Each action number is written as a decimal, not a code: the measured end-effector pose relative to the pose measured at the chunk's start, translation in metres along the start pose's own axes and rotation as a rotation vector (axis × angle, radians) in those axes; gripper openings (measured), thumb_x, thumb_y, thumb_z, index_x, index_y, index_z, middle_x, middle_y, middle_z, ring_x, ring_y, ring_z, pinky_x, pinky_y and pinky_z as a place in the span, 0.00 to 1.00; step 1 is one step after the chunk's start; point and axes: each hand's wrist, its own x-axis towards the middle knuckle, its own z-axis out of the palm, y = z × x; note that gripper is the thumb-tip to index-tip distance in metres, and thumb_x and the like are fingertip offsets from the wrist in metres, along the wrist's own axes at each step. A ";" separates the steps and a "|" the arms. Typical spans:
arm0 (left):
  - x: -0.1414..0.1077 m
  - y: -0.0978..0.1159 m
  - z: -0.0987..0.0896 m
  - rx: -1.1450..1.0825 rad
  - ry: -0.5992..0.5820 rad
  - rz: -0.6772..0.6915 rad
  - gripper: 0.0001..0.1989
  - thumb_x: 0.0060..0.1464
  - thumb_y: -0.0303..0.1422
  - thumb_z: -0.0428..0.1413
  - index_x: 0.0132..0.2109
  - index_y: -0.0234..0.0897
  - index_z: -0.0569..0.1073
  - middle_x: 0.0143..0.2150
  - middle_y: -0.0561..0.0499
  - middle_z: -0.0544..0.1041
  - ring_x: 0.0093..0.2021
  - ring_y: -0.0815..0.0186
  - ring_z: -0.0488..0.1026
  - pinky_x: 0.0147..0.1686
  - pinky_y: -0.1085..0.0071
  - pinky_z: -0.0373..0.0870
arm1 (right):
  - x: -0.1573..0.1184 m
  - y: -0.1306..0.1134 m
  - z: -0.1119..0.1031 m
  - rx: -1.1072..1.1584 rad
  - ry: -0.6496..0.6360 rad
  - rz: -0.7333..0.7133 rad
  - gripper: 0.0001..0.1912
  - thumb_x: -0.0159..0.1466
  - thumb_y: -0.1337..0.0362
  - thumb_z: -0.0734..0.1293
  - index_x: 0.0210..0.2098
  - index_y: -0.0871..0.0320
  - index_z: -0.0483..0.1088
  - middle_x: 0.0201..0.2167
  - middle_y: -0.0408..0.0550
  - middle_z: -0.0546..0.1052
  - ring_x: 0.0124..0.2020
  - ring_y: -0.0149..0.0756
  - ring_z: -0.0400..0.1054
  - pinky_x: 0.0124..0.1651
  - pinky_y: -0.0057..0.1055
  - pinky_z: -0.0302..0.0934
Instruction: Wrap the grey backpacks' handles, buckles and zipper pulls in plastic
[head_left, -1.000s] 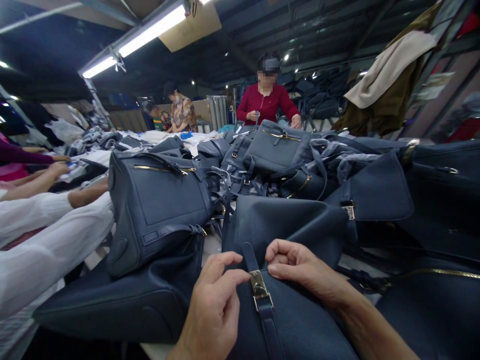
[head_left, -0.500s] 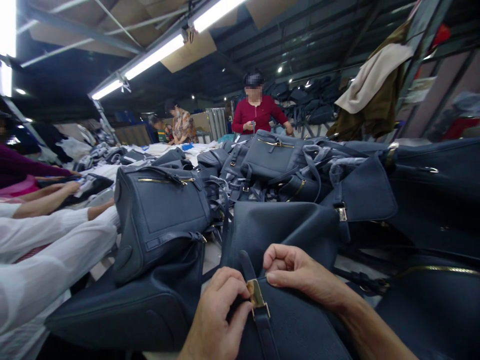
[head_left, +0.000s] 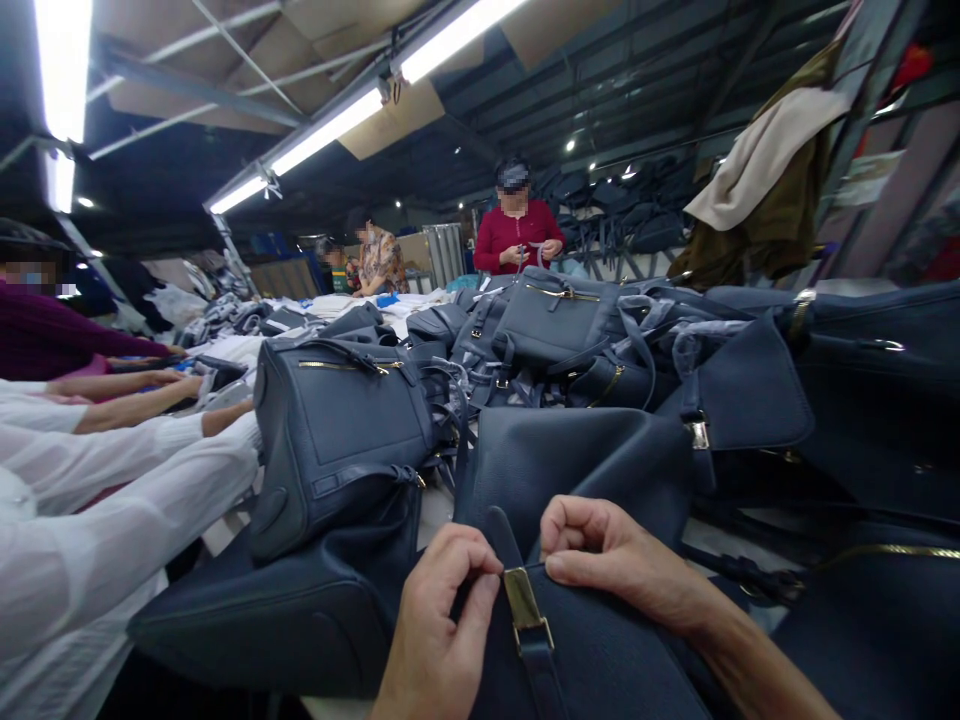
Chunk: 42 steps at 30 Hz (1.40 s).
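Observation:
A dark blue leather flap lies at the bottom middle, with a gold buckle on its strap. The strap's rounded tip stands up above the buckle. At the buckle's left side is my left hand, thumb and forefinger pinched together; what they hold, if anything, is too small to tell. My right hand is closed at the flap's upper edge, right of the buckle, its curled fingers and thumb gripping that edge. The bag body rises behind both hands.
Another bag stands on the left, and more bags are heaped behind. White-sleeved arms reach in from the left. Across the heap stands a person in a red top. A gold-zipped bag lies at the right.
The view has shifted, so the scene sits slightly further right. The gold buckle piece shows more of its face, and my left fingertips have moved to its upper left. The person in red has raised both hands together.

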 end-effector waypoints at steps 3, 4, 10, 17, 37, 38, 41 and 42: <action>0.000 0.000 0.000 -0.027 -0.013 0.001 0.06 0.59 0.26 0.51 0.36 0.38 0.71 0.39 0.49 0.70 0.40 0.65 0.69 0.41 0.72 0.65 | -0.002 -0.004 0.001 -0.049 -0.003 -0.028 0.18 0.53 0.54 0.75 0.28 0.61 0.67 0.20 0.36 0.68 0.21 0.22 0.54 0.26 0.22 0.46; 0.000 0.001 0.000 -0.032 -0.021 -0.010 0.05 0.57 0.26 0.53 0.37 0.39 0.72 0.40 0.49 0.70 0.41 0.65 0.69 0.43 0.72 0.65 | -0.003 -0.005 0.002 -0.073 -0.006 -0.036 0.18 0.54 0.54 0.75 0.28 0.61 0.67 0.21 0.37 0.68 0.22 0.23 0.54 0.26 0.23 0.47; 0.004 0.004 -0.007 -0.088 -0.107 -0.144 0.10 0.46 0.22 0.57 0.37 0.39 0.72 0.37 0.53 0.68 0.40 0.66 0.67 0.42 0.73 0.63 | -0.007 -0.014 0.006 -0.213 -0.039 -0.027 0.12 0.57 0.59 0.71 0.29 0.62 0.70 0.24 0.40 0.70 0.25 0.26 0.58 0.29 0.24 0.50; -0.002 -0.001 -0.013 -0.113 -0.157 -0.345 0.07 0.46 0.24 0.58 0.31 0.37 0.67 0.29 0.56 0.68 0.34 0.68 0.66 0.36 0.74 0.62 | -0.015 -0.030 0.018 -0.262 -0.074 0.015 0.06 0.57 0.64 0.69 0.32 0.59 0.70 0.29 0.42 0.75 0.32 0.31 0.66 0.36 0.26 0.58; -0.006 0.000 -0.004 -0.162 -0.092 -0.242 0.09 0.47 0.19 0.59 0.27 0.36 0.70 0.31 0.54 0.72 0.36 0.66 0.71 0.38 0.73 0.64 | -0.014 -0.018 0.028 -0.208 -0.101 0.125 0.12 0.55 0.69 0.70 0.38 0.55 0.70 0.29 0.38 0.79 0.32 0.33 0.72 0.35 0.24 0.61; -0.005 -0.001 -0.003 -0.160 -0.084 -0.241 0.09 0.48 0.20 0.58 0.27 0.36 0.69 0.31 0.54 0.72 0.35 0.67 0.71 0.37 0.73 0.64 | -0.014 -0.019 0.028 -0.227 -0.095 0.121 0.11 0.54 0.69 0.70 0.38 0.55 0.71 0.29 0.38 0.79 0.32 0.32 0.72 0.35 0.24 0.60; -0.005 -0.002 -0.001 -0.160 -0.078 -0.243 0.09 0.49 0.22 0.58 0.26 0.36 0.68 0.30 0.54 0.71 0.34 0.67 0.70 0.36 0.73 0.63 | -0.012 -0.020 0.029 -0.260 -0.093 0.123 0.10 0.54 0.69 0.70 0.37 0.56 0.71 0.28 0.38 0.79 0.31 0.32 0.71 0.34 0.24 0.59; -0.005 -0.002 -0.001 -0.160 -0.078 -0.243 0.09 0.50 0.22 0.57 0.26 0.37 0.68 0.29 0.54 0.71 0.34 0.67 0.70 0.36 0.73 0.63 | -0.012 -0.021 0.029 -0.266 -0.095 0.124 0.10 0.54 0.70 0.70 0.37 0.56 0.71 0.28 0.38 0.79 0.31 0.32 0.70 0.34 0.24 0.59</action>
